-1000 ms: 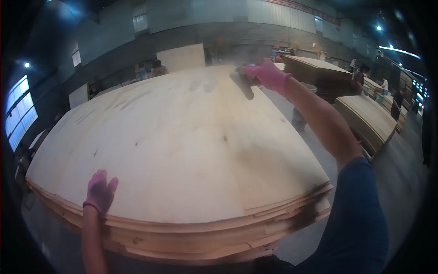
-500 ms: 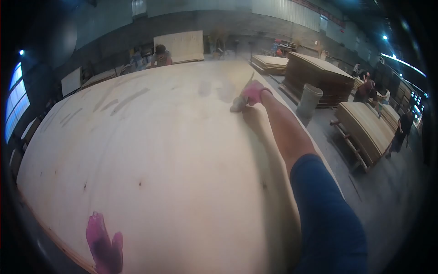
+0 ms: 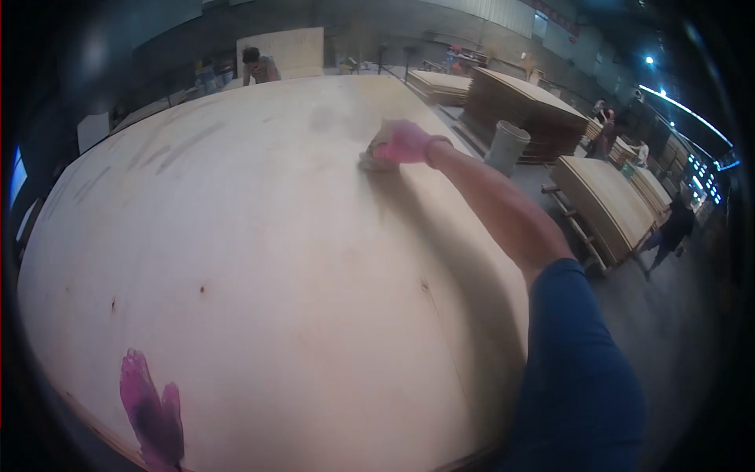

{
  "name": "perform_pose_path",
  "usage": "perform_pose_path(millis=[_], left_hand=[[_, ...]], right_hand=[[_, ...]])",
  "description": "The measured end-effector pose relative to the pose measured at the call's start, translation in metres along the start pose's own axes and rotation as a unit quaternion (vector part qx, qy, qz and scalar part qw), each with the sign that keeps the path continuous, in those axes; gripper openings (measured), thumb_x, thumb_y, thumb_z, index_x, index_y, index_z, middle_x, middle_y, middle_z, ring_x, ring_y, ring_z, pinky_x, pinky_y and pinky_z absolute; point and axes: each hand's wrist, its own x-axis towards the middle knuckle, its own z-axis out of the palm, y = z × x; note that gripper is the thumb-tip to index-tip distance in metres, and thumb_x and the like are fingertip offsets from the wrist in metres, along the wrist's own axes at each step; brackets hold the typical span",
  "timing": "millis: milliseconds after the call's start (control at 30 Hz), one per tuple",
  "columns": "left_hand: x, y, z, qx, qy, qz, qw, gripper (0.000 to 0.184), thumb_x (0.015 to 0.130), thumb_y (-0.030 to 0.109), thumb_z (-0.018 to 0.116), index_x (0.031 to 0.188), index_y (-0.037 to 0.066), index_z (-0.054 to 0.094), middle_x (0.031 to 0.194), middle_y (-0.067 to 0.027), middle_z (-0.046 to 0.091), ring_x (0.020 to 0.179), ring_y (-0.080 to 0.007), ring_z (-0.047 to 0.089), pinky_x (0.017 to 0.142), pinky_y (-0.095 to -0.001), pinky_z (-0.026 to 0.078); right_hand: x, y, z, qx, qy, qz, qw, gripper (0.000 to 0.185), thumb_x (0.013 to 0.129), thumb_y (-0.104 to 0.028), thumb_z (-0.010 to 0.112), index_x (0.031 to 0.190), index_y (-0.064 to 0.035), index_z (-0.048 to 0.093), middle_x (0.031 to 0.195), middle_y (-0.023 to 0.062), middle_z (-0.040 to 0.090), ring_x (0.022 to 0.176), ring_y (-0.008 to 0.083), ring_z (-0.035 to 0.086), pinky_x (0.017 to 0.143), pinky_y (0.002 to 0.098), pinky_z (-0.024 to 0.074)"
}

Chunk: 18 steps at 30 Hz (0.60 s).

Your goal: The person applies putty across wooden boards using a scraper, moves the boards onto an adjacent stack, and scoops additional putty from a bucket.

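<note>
A large pale wood sheet (image 3: 283, 236) fills the middle of the view, with dark smears on its far left part and small knots nearer me. My right hand (image 3: 405, 143), in a pink glove, is closed around a greyish tool (image 3: 379, 157) against the far part of the sheet; the tool's exact shape is partly hidden by the fingers. At the lower left my left hand (image 3: 152, 413), in a stained pink glove, lies flat on the sheet with thumb apart, holding nothing.
Right of the sheet stand a grey bucket (image 3: 507, 145), a tall stack of boards (image 3: 523, 114) and a tilted stack on a rack (image 3: 602, 204). A person (image 3: 670, 228) is at the far right. Another person (image 3: 259, 67) is beyond the sheet's far edge.
My right hand has moved left and nearer with the tool, from the sheet's far right part. My left hand stays flat on the sheet. The view has shifted, showing less of the near edge.
</note>
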Motion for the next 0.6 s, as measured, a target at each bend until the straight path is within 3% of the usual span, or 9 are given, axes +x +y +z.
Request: perform_pose_path(millis=[33, 67, 100, 200, 300, 400, 433, 533, 600], left_hand=[[-0.002, -0.006, -0.005, 0.222, -0.022, 0.096, 0.970, 0.068, 0.088, 0.009, 0.066, 0.147, -0.007, 0.037, 0.153, -0.0267, 0.038, 0.144, -0.0429, 0.032, 0.120, -0.0472, 0.023], [-0.003, -0.009, -0.005, 0.202, -0.017, 0.098, 0.974, 0.067, 0.088, 0.008, 0.066, 0.147, -0.007, 0.038, 0.152, -0.0271, 0.039, 0.143, -0.0428, 0.033, 0.120, -0.0472, 0.023], [-0.002, -0.012, -0.003, 0.181, -0.012, 0.100, 0.978, 0.066, 0.088, 0.008, 0.066, 0.146, -0.008, 0.038, 0.151, -0.0275, 0.040, 0.143, -0.0428, 0.034, 0.120, -0.0471, 0.024], [-0.004, -0.012, -0.006, 0.154, -0.012, 0.145, 0.977, 0.063, 0.090, 0.010, 0.065, 0.144, -0.010, 0.040, 0.149, -0.0286, 0.043, 0.141, -0.0426, 0.037, 0.119, -0.0478, 0.027], [-0.011, -0.006, -0.014, 0.172, -0.014, 0.184, 0.968, 0.058, 0.092, 0.013, 0.064, 0.140, -0.011, 0.043, 0.145, -0.0297, 0.046, 0.138, -0.0426, 0.041, 0.117, -0.0475, 0.031], [-0.004, -0.010, -0.041, 0.171, -0.072, 0.219, 0.958, 0.054, 0.094, 0.015, 0.062, 0.138, -0.011, 0.045, 0.143, -0.0304, 0.048, 0.136, -0.0423, 0.044, 0.115, -0.0457, 0.034], [0.001, -0.020, -0.055, 0.166, -0.099, 0.229, 0.954, 0.053, 0.095, 0.015, 0.061, 0.138, -0.011, 0.045, 0.143, -0.0305, 0.048, 0.135, -0.0421, 0.045, 0.115, -0.0449, 0.035], [0.025, -0.096, -0.088, 0.188, -0.034, 0.138, 0.972, 0.050, 0.096, 0.014, 0.061, 0.137, -0.012, 0.047, 0.141, -0.0306, 0.050, 0.135, -0.0417, 0.045, 0.115, -0.0432, 0.035], [0.027, -0.132, -0.087, 0.188, 0.023, 0.163, 0.968, 0.046, 0.098, 0.015, 0.060, 0.134, -0.012, 0.050, 0.139, -0.0302, 0.052, 0.136, -0.0411, 0.045, 0.116, -0.0433, 0.035]], right_hand=[[-0.023, -0.002, -0.001, 0.004, 0.007, -0.024, 1.000, 0.047, 0.079, -0.039, 0.070, 0.102, 0.0013, 0.071, 0.102, 0.0251, 0.071, 0.100, 0.0406, 0.068, 0.088, 0.0448, 0.0542], [-0.046, -0.007, -0.004, 0.004, 0.017, -0.050, 0.999, 0.047, 0.080, -0.039, 0.070, 0.102, 0.0021, 0.071, 0.100, 0.0260, 0.071, 0.099, 0.0409, 0.068, 0.088, 0.0453, 0.0543], [-0.083, -0.042, -0.024, -0.026, -0.005, 0.017, 0.999, 0.029, 0.085, -0.031, 0.068, 0.107, -0.0127, 0.076, 0.103, 0.0186, 0.072, 0.096, 0.0367, 0.068, 0.085, 0.0425, 0.0533], [-0.155, -0.058, -0.025, -0.013, -0.013, -0.100, 0.995, 0.026, 0.088, -0.030, 0.067, 0.107, -0.0146, 0.077, 0.100, 0.0158, 0.072, 0.094, 0.0338, 0.069, 0.087, 0.0417, 0.0531], [-0.235, -0.106, -0.046, -0.010, -0.004, -0.128, 0.992, 0.029, 0.085, -0.029, 0.069, 0.109, -0.0137, 0.077, 0.100, 0.0155, 0.073, 0.090, 0.0364, 0.069, 0.082, 0.0447, 0.0548], [-0.305, -0.153, -0.063, 0.040, -0.005, -0.075, 0.996, 0.027, 0.086, -0.028, 0.069, 0.108, -0.0158, 0.077, 0.098, 0.0139, 0.073, 0.089, 0.0335, 0.070, 0.081, 0.0435, 0.0549], [-0.326, -0.163, -0.064, 0.043, -0.003, -0.074, 0.996, 0.026, 0.087, -0.029, 0.068, 0.109, -0.0177, 0.077, 0.096, 0.0131, 0.073, 0.087, 0.0329, 0.070, 0.080, 0.0428, 0.0551], [-0.369, -0.175, -0.067, 0.034, -0.003, -0.079, 0.996, 0.024, 0.088, -0.029, 0.066, 0.109, -0.0231, 0.077, 0.092, 0.0107, 0.074, 0.082, 0.0314, 0.070, 0.077, 0.0408, 0.0557], [-0.374, -0.165, -0.070, -0.004, -0.006, -0.084, 0.996, 0.022, 0.089, -0.029, 0.066, 0.108, -0.0265, 0.077, 0.091, 0.0091, 0.074, 0.078, 0.0305, 0.070, 0.075, 0.0396, 0.0561]])
